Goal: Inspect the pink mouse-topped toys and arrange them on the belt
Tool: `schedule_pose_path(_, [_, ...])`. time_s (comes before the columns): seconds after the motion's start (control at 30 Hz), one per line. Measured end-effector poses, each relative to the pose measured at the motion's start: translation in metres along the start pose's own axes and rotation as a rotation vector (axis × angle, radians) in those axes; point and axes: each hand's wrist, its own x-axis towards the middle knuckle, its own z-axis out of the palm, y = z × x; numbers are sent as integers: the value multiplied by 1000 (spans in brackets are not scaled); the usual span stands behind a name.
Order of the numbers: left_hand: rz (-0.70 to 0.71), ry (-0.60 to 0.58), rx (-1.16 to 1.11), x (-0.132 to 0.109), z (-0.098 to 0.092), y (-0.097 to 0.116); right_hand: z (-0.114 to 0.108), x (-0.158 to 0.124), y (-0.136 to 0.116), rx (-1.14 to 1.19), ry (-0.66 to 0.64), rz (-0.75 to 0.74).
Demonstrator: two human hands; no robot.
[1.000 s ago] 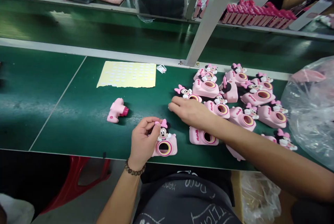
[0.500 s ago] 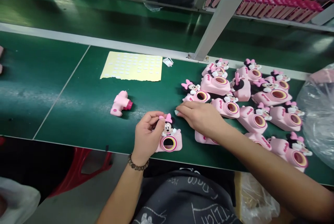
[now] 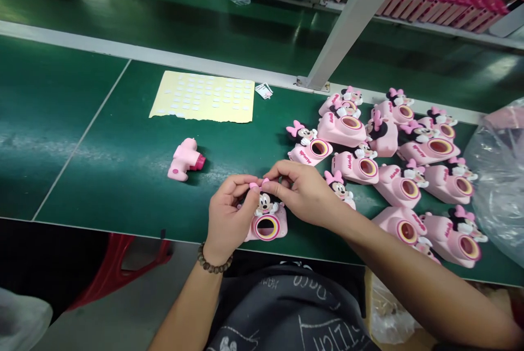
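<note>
Pink toy camera [image 3: 267, 224] sits between both hands' fingertips [image 3: 273, 183].

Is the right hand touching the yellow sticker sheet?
No, the right hand is at the pink toy camera; the yellow sheet lies apart from it.

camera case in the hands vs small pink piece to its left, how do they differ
The camera case carries a bow-topped mouse figure; the small pink piece has none. The camera case is held by left hand and right hand; the small pink piece lies untouched. Both are pink.
</note>
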Motion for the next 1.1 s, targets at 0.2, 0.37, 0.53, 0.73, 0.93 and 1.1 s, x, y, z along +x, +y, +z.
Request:
schedule_pose_path(0.2, [9, -2, 1, -2, -1, -2, 5, -1, 9, 228, -26, 159])
schedule_pose_path(0.37, [1, 6, 9, -2, -2, 0, 5, -17, 2, 27, 193, -34])
schedule_pose_path(0.53, [9, 1, 32, -3, -2, 0, 17, -38, -5, -241, 224, -190])
schedule_pose_path(0.73, [14, -7, 32, -3, -1, -1, 27, -51, -5, -397, 228, -223])
schedule_pose_path(0.93, [16, 4, 47, -2, -1, 0, 27, -55, -4, -335, 228, -202])
schedule_pose_path(1.1, [25, -5, 49, -2, -1, 1, 31, -49, -5, -262, 265, -173])
